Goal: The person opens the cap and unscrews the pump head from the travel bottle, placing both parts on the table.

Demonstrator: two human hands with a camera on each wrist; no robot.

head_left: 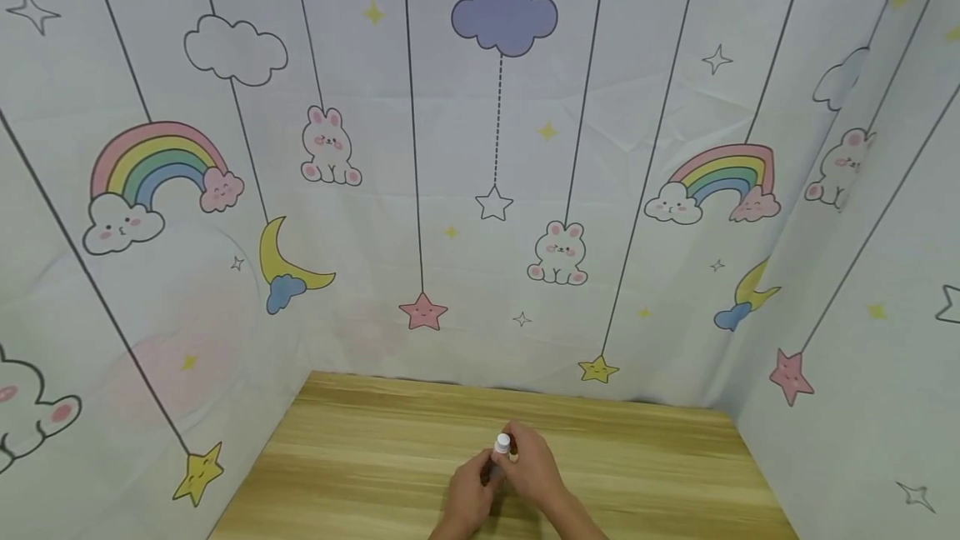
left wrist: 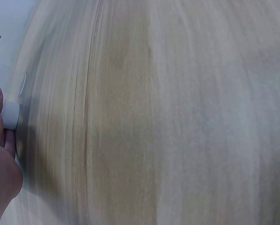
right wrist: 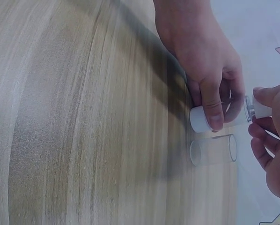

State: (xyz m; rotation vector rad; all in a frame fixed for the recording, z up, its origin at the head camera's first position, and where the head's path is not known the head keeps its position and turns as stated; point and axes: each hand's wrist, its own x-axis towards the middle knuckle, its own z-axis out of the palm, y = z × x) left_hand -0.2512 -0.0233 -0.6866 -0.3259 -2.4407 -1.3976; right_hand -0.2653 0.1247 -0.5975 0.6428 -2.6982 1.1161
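My left hand (head_left: pixel 470 490) grips a small bottle low down. In the right wrist view its white base (right wrist: pixel 200 120) shows below the left thumb and its clear body runs on past the fingers. My right hand (right wrist: pixel 276 136) pinches the bottle's white top (right wrist: pixel 262 108), which has a clear flange (right wrist: pixel 249 109) under it. From the head, the white top (head_left: pixel 502 442) pokes up between both hands. A clear open-ended tube (right wrist: pixel 214 150) is on the table close beside the bottle. In the left wrist view only the white base (left wrist: pixel 11 115) shows by the left fingers.
The wood-grain table (head_left: pixel 360 440) lies under both hands. White cloth walls (head_left: pixel 480 273) printed with rainbows, rabbits and stars enclose it at the back and both sides.
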